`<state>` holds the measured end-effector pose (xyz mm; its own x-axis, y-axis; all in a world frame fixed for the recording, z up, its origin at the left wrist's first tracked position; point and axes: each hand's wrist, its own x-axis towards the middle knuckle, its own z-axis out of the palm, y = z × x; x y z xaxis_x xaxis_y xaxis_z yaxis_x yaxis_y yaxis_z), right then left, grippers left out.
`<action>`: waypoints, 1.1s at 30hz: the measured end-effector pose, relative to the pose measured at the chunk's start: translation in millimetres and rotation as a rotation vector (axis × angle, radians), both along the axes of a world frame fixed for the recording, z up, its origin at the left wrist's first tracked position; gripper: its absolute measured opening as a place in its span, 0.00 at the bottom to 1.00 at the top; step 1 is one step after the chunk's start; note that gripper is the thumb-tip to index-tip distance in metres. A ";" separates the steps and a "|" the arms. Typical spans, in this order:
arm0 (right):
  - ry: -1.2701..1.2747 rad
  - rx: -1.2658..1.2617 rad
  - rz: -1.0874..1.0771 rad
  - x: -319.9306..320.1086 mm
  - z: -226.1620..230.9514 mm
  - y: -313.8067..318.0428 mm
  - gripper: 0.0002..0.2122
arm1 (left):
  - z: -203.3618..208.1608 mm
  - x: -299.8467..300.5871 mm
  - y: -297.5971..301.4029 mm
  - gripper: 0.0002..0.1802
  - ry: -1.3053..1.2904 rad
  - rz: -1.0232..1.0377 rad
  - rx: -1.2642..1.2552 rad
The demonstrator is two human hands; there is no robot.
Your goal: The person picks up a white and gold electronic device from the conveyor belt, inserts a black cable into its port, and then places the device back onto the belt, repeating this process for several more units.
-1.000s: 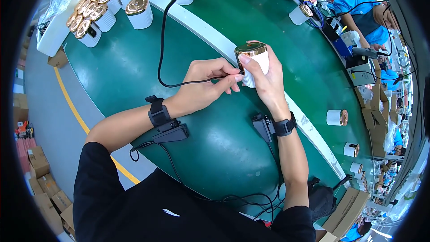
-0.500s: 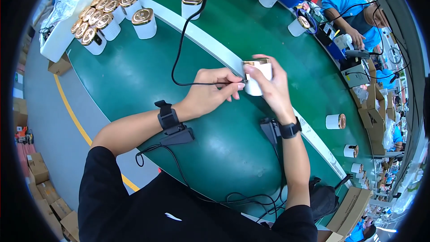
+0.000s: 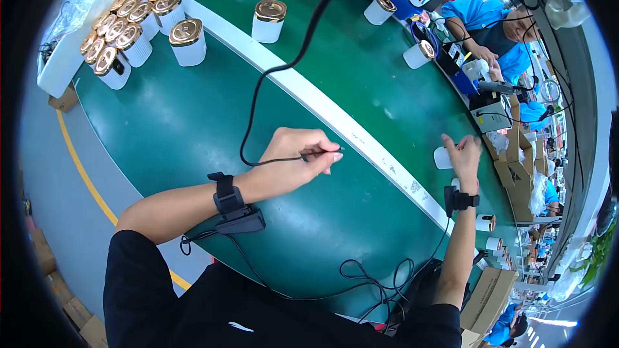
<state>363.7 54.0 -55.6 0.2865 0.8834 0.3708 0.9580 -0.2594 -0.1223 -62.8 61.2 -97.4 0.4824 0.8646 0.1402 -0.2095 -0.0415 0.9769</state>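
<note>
My left hand [image 3: 293, 154] is closed in a pinch on a thin black cable [image 3: 255, 113], with the cable's small plug tip [image 3: 339, 150] sticking out past the fingertips. The cable loops up from the hand and out over the top edge. My right hand [image 3: 465, 158] is stretched out to the right across the white rail, thumb and fingers apart. Right beside it on the green surface is a white canister [image 3: 442, 158], partly covered by the hand; its lid is hidden. Part of another white canister [image 3: 456, 183] shows by my right wrist.
Several white canisters with gold lids [image 3: 129, 35] crowd the far left corner. A lone canister [image 3: 187, 43] stands near them. The white rail [image 3: 361, 135] crosses the green table [image 3: 193, 116]. Loose cables [image 3: 380, 283] lie near my body. A co-worker [image 3: 487, 32] sits at the far right.
My right hand has moved right and away from my left hand, letting go of the canister it held. The plug in my left hand is now apart from that canister. The view has shifted slightly.
</note>
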 end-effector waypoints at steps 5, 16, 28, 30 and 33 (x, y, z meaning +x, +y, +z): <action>0.277 0.223 0.086 -40.6 11.3 103.9 0.29 | -1.3 -0.8 0.6 0.05 0.059 0.003 0.047; 1.149 0.112 0.207 -46.8 -29.0 184.4 0.37 | 1.8 -1.9 19.3 0.05 0.013 0.076 0.041; 1.557 -0.313 0.619 -285.4 5.8 -10.0 0.28 | 21.5 -14.1 15.0 0.06 -0.252 0.457 0.392; 1.552 -0.254 0.713 -291.2 -3.4 -18.9 0.25 | 23.2 -12.3 8.0 0.07 -0.322 0.377 0.291; 1.728 -0.280 0.659 -289.3 3.5 -23.0 0.24 | 27.9 -10.9 1.8 0.07 -0.359 0.252 0.138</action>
<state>74.4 31.0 -52.1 -0.2299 0.9702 -0.0763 -0.2211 -0.1284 -0.9668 -73.7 62.9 -69.5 0.1598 0.9102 0.3821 -0.5005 -0.2589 0.8261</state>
